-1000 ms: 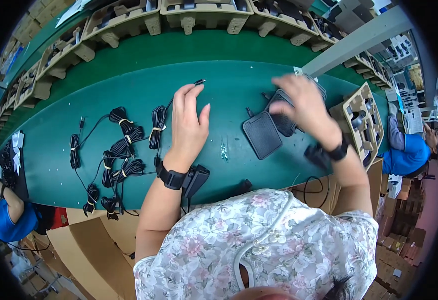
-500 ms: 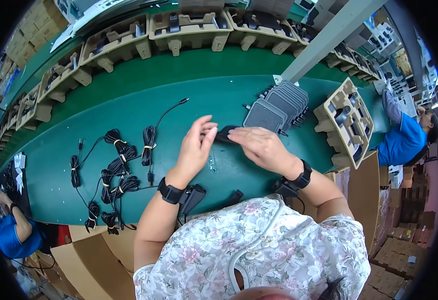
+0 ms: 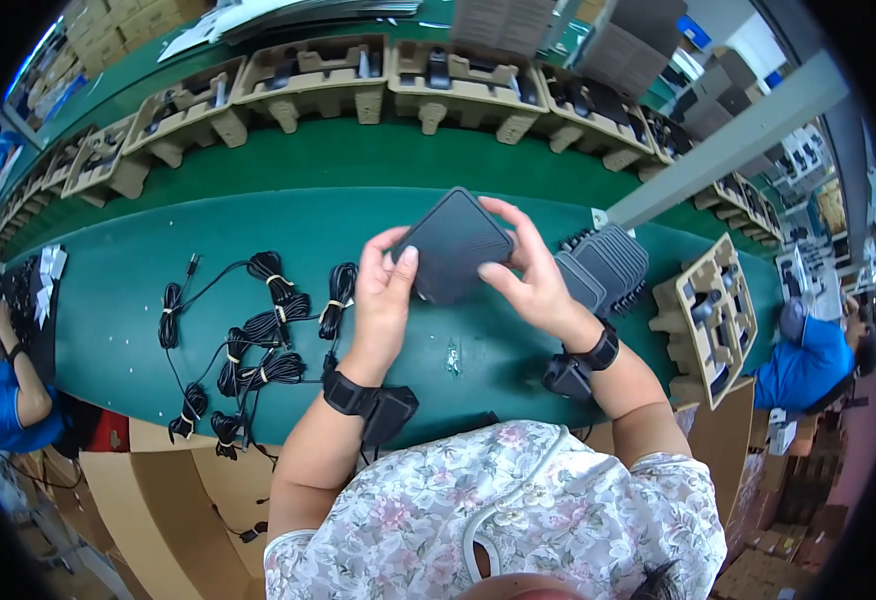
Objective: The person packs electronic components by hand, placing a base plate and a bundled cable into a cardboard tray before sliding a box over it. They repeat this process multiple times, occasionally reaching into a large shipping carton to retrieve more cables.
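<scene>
A flat dark grey panel (image 3: 450,252) with rounded corners is held up above the table, its broad face turned up. My left hand (image 3: 382,290) pinches its left edge, thumb on the face and fingers mostly behind. On the opposite side, my right hand (image 3: 533,268) grips the right edge between thumb and fingers. A small group of screws (image 3: 453,358) lies on the green table (image 3: 478,400) below the panel. To the right of it sits a stack of grey ribbed housings (image 3: 606,268) with small connectors along their sides.
Several coiled black cables (image 3: 268,370) lie at left. A moulded pulp tray (image 3: 703,320) with black parts stands tilted at right, beside a metal post (image 3: 728,150). More filled trays (image 3: 308,100) line the back. Open cardboard (image 3: 148,510) is below left. Co-workers in blue sit at both ends.
The dark panel, mostly hidden under my hands before, is now raised and shown broadside. My hands have moved apart to its two sides. The head view has shifted.
</scene>
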`<act>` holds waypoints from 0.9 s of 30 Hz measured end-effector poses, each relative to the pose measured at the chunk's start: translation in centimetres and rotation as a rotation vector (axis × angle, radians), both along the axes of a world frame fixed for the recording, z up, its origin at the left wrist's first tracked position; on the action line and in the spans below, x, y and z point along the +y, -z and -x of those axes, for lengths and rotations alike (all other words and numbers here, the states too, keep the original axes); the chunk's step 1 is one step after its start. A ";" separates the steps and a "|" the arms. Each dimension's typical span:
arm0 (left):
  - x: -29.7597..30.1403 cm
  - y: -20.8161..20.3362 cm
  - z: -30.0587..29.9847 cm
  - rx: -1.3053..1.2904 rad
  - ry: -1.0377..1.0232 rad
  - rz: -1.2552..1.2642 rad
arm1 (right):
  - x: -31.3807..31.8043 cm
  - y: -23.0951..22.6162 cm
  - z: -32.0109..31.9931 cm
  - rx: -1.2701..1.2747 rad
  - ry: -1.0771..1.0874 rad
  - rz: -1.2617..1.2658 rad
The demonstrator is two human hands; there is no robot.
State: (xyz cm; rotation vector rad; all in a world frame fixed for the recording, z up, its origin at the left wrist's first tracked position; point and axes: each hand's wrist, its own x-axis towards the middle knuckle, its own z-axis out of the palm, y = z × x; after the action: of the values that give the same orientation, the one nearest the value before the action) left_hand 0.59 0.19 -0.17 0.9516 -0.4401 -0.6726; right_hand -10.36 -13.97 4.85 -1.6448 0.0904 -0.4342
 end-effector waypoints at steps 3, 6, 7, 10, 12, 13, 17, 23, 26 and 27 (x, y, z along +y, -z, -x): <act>-0.6 0.9 0.8 -0.150 -0.083 -0.011 | -1.9 0.6 -3.3 -0.161 0.156 0.064; -0.3 0.6 0.5 -0.479 -0.180 -0.129 | -7.1 -1.4 -7.1 -0.227 0.409 0.214; 0.0 0.3 0.5 -0.698 -0.244 -0.222 | -9.2 -2.7 -8.7 -0.336 0.479 0.353; 0.4 0.2 0.6 -0.927 -0.286 -0.328 | -15.7 -4.2 -13.2 -0.459 0.632 0.356; 0.3 0.2 1.0 -0.954 -0.210 -0.339 | -19.6 -4.6 -15.0 -0.434 0.694 0.353; 0.4 0.4 1.1 -0.948 -0.225 -0.347 | -21.1 -4.2 -16.1 -0.404 0.756 0.339; 0.3 0.7 1.2 -0.972 -0.196 -0.356 | -24.0 -1.8 -18.9 -0.346 0.886 0.562; 0.7 0.1 0.4 -1.070 -0.308 -0.389 | -24.1 0.2 -18.8 -0.002 0.941 1.127; 0.2 -0.1 -0.2 -1.072 -0.333 -0.352 | -22.2 0.6 -18.7 0.152 1.014 1.570; 0.2 -0.1 0.0 -1.077 -0.339 -0.315 | -20.2 -0.1 -18.3 -0.002 0.933 1.556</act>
State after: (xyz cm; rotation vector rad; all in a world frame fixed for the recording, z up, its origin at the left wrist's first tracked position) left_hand 0.54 0.41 -0.04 1.6175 -1.1008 0.1495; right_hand 7.91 -34.14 4.91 -3.0798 0.6628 -1.4502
